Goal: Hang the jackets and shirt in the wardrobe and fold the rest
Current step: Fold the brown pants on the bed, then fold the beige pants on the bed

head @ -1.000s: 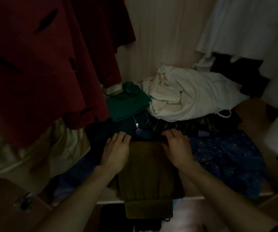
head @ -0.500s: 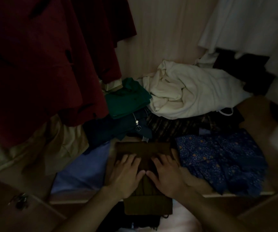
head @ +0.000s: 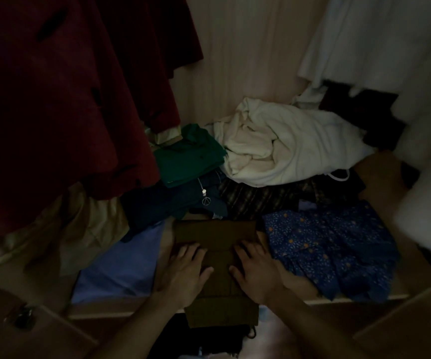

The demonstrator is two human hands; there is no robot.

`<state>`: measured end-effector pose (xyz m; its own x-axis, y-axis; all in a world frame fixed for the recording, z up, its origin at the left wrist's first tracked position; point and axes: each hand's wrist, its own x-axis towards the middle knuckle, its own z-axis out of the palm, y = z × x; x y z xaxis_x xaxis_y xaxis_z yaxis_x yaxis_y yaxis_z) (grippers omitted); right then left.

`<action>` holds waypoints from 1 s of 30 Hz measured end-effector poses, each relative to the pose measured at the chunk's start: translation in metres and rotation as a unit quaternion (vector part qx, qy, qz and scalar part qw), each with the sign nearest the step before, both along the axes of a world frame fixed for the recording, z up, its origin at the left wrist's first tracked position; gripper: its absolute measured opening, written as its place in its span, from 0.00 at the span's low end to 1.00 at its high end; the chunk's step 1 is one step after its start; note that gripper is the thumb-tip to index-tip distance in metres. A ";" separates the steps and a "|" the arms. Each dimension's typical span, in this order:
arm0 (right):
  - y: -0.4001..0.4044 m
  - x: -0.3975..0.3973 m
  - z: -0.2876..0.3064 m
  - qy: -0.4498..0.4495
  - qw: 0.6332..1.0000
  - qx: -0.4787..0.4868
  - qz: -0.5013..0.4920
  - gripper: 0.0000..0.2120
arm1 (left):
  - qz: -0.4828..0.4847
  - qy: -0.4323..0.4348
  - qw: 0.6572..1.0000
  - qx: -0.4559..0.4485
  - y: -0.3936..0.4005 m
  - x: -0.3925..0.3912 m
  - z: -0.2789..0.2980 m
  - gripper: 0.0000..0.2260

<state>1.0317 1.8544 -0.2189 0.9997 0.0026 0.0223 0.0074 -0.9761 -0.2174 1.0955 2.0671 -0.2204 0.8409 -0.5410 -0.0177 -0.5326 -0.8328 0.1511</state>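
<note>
I am on the folding part. My left hand and right hand lie flat and apart on the folded brown cloth, on the wardrobe shelf. Next I think I slide it in beside the blue flowery cloth.

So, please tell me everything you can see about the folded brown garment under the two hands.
The brown garment is a dark olive-brown cloth, folded into a long flat rectangle with straight edges. It lies on the wardrobe shelf, and its near end hangs over the front edge. The left hand and the right hand rest flat on it, side by side, fingers straight. A blue patterned garment lies to its right, a pale lilac cloth to its left. The dim light hides the finer detail of the fabric.
</note>
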 end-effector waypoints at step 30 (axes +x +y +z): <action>0.041 -0.483 0.077 -0.010 0.875 0.015 -0.484 0.31 | -0.464 0.067 0.874 -0.128 -0.098 -0.331 0.062 0.26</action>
<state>0.5490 1.8952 -0.1418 0.5331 -0.8457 0.0259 -0.8151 -0.5215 -0.2522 0.7645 1.9694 -0.1588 0.0373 -0.9895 0.1395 -0.9235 0.0192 0.3832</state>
